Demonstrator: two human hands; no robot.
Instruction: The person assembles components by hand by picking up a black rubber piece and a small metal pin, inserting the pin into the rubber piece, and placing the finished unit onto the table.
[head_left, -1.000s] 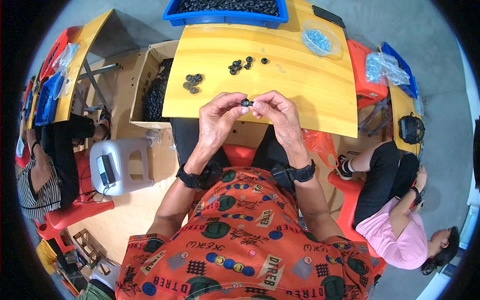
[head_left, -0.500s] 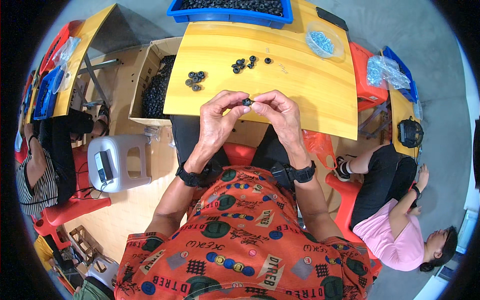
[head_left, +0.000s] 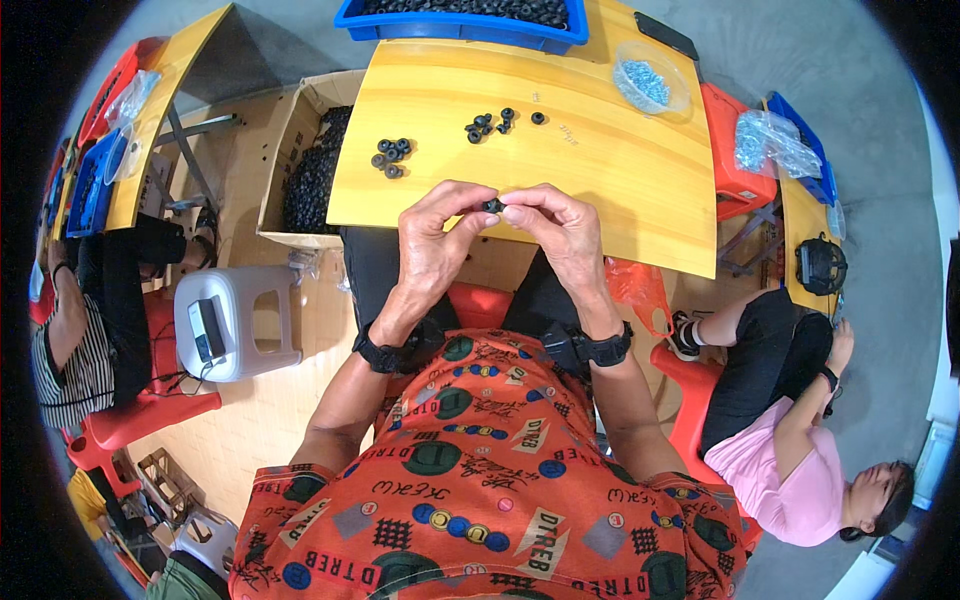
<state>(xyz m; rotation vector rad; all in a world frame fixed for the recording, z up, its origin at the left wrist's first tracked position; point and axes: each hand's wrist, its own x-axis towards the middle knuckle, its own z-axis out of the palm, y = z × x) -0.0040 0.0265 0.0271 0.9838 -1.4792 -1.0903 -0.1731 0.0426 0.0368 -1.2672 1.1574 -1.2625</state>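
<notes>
piece (head_left: pixel 493 206), black, half hidden between fingertips (head_left: pixel 514 213)

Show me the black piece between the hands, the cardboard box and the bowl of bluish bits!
Black piece (head_left: pixel 493 205): head view, its middle.
Cardboard box (head_left: pixel 286 162): head view, its left wall.
Bowl (head_left: pixel 679 88): head view, its bare right side.

The table (head_left: pixel 560 180) is showing smooth, grained wood with a soft sheen. The black pieces (head_left: pixel 391 152) are catching small highlights, looking like rubber or plastic. The tray (head_left: pixel 460 29) is shining as smooth plastic; the bowl (head_left: pixel 679 95) is looking like clear plastic, its silvery bits (head_left: pixel 642 82) glinting like metal. The box (head_left: pixel 279 165) is showing matt cardboard, the shirt (head_left: pixel 485 480) matt cloth.
</notes>
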